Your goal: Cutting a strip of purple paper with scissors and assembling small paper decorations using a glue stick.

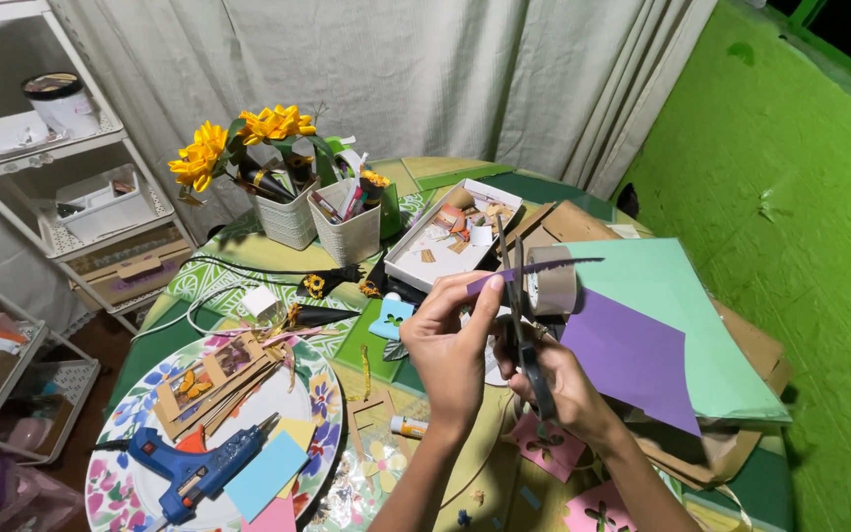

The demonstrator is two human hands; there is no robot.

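Left hand [450, 340] — raised above the tabletop [445, 182], grip closed, thumb and fingertips pinching one end of a thin purple paper strip [534, 268] that runs off to the right in the air.

Right hand [554, 379] — just beside the left, grip closed through the handles of dark scissors [516, 296]; blades point upward and meet the strip near the left fingertips.

Purple paper sheet [632, 360] — lies right of the hands, over a light green sheet [682, 305] and brown cardboard [751, 345].

Roll of brown tape [551, 281] — stands on edge directly behind the scissors.

White tray [450, 236] — further back, holding small paper scraps.

Two white woven baskets [322, 222] — at the tabletop's far left, with yellow paper flowers [238, 138] and craft supplies.

Floral plate [322, 389] — near left, carrying a blue glue gun [194, 468], cardboard strips [219, 379] and coloured paper squares [268, 473].

Glue stick [408, 427] — lies beneath the left wrist.

Pink cut-out flowers [549, 445] — on the tabletop beneath the right forearm.
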